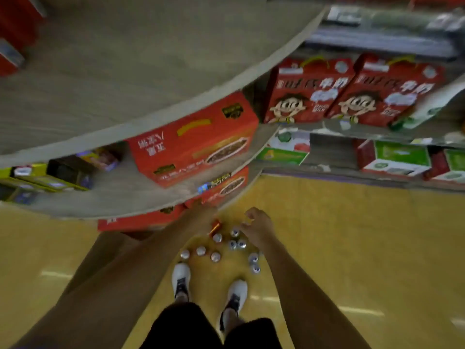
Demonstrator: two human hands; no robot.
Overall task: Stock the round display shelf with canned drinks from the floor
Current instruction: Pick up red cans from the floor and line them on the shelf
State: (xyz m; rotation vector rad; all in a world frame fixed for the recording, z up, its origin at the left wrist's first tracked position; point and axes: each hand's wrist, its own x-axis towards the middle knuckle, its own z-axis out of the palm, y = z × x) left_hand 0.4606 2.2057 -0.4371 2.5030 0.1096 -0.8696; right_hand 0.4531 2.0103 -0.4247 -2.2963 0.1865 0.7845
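Silver-topped cans (pixel 217 257) are standing clustered on the floor (pixel 327 235) below the round display shelf (pixel 141 117), which is holding red cartons (pixel 193 144). The left hand (pixel 203 217) is gripping a red can (pixel 216 227); the right hand (pixel 256 227) is hovering with fingers loosely curled, holding nothing.

1. The scene is dim and warm-toned, with muted, slightly murky colours.
2. Pale streaks of overhead light reflect off the glossy yellow floor (pixel 352 235) at the lower left and right.
3. Motion blur smears the whole frame; the print on the red cartons (pixel 193 144) is soft and barely legible.
4. Wide-angle distortion bends the round shelf (pixel 100 71) edge and tilts the shelving at the right.
5. The can tops (pixel 217 237) give small bright glints.
6. Both forearms look dark and underexposed, and the hands are blurred.
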